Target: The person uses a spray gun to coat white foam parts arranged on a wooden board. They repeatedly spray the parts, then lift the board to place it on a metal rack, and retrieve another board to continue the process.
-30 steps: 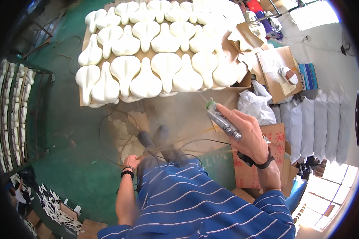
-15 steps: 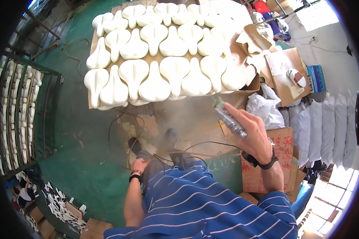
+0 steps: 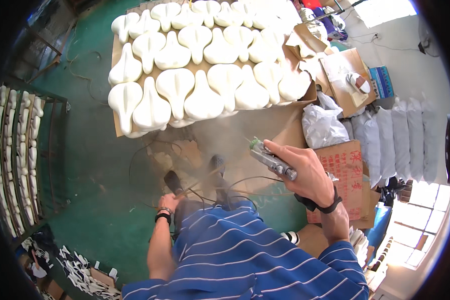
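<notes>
R hand (image 3: pixel 307 172) grasps a metal spray gun (image 3: pixel 271 159), held out front of the body, nozzle aimed up-L; index laid along the top, other fingers mostly hidden behind the palm, trigger not visible. Gun sits just short of a table (image 3: pixel 117 50) w/ rows of white bike seats (image 3: pixel 175 92), not touching them. Faint haze (image 3: pixel 230 131) btwn gun & front row blurs the floor; its edges are hard to make out. Far row is cut by the top edge, & seats at far R wash out in glare.

L hand (image 3: pixel 169 202) is low by the L thigh, fingers curled, tips turned away; a tan hose (image 3: pixel 187 189) passes right beside them, but can't tell if they're clenched on it. Hose ends are hidden, & a dark cord (image 3: pixel 250 178) loops near the legs, its run partly behind the R hand.

Both shoes (image 3: pixel 173 181) show, lower legs partly hidden by the striped shirt (image 3: pixel 245 250). A rack (image 3: pixel 60 98) of more seats at far L is cropped by the dark rim. Lower L, another person (image 3: pixel 37 270) is too small & dim for detail.
</notes>
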Demonstrator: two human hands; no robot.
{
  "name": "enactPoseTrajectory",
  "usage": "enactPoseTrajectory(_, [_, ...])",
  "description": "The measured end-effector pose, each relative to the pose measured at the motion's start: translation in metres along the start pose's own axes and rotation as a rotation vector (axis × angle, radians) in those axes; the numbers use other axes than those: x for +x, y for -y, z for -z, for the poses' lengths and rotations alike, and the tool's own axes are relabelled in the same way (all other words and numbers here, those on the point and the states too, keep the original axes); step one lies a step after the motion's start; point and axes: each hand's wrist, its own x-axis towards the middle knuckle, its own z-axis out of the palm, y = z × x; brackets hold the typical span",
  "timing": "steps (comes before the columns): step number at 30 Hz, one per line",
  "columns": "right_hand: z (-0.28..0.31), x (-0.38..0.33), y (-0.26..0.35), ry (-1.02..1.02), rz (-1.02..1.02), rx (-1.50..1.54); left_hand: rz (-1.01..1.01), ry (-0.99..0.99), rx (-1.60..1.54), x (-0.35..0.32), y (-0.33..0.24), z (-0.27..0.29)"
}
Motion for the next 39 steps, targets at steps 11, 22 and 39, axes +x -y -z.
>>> enactPoseTrajectory(11, [-0.061, 0.006, 0.074, -0.101, -0.113, -0.04, -0.014, 0.138, 0.098, 0.002, 0.075, 0.048])
enactPoseTrajectory(22, [-0.084, 0.021, 0.112, -0.151, -0.145, -0.078, -0.017, 0.122, 0.105, -0.006, 0.122, 0.069])
enactPoseTrajectory(39, [-0.136, 0.097, 0.114, 0.013, -0.01, -0.093, 0.034, 0.102, -0.002, -0.03, 0.131, 0.07])
